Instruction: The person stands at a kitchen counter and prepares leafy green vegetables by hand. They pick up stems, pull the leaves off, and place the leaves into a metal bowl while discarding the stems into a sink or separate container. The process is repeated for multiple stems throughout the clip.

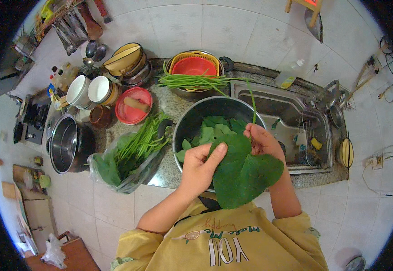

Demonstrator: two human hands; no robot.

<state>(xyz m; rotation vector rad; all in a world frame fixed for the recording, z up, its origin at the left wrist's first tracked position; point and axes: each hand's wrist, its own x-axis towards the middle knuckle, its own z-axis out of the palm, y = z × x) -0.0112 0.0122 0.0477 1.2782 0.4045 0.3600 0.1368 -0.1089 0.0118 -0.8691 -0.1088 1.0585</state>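
Observation:
A large green heart-shaped leaf (241,180) hangs in front of me, above the near rim of a big metal pot. My left hand (201,167) pinches the leaf's left edge, thumb on top. At the leaf's base, my right hand (264,140) is closed on its long green stem (252,101), which stands up past the fingers. Torn green leaves (216,128) lie inside the pot (187,113). Trimmed stems (192,81) rest across a red and yellow basket (194,66) behind it. Left of the pot, a clear plastic bag (137,180) holds more leafy stems (137,144).
A steel sink (277,106) with a wire rack (308,135) is on the right. To the left stand an empty dark pot (70,147), white bowls (99,89) and a red basket (125,113). A bottle (290,74) stands behind the sink.

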